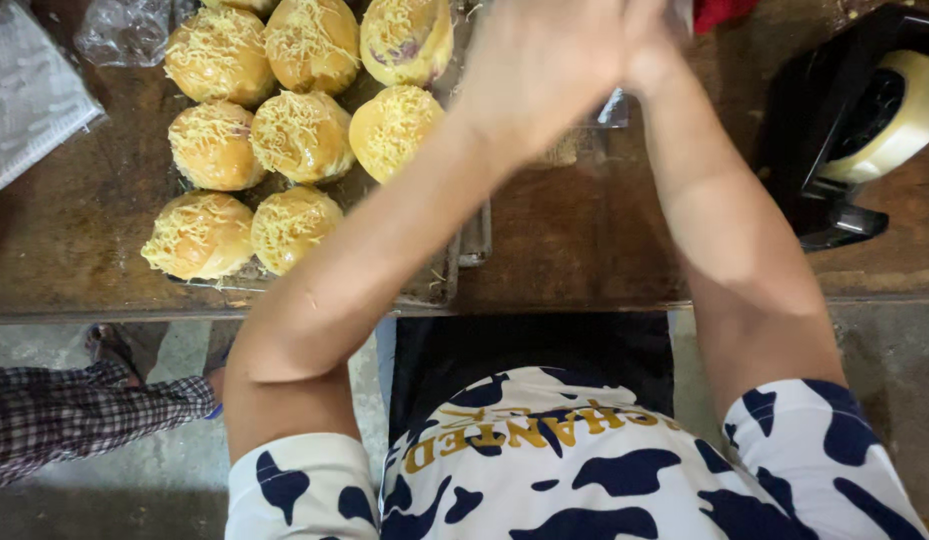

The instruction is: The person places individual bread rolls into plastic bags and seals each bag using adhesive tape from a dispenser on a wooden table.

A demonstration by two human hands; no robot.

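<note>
Head view: left hand (539, 60) and right hand (649, 40) pressed together at bench (574, 240) far edge, blurred; grip and contents cannot be told. Cheese-topped buns (284, 130) on metal tray (439, 285), left half, beside left forearm. Tape dispenser (854, 120) at right edge.

Buns (284, 130) on tray (439, 285), left of hands (574, 55); tape dispenser (854, 120) right.

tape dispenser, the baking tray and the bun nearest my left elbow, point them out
tape dispenser (854, 130), head view, on its pale tape roll
baking tray (439, 285), head view, on its bare front corner
bun nearest the left elbow (292, 226), head view, on its cheese-topped middle
</note>
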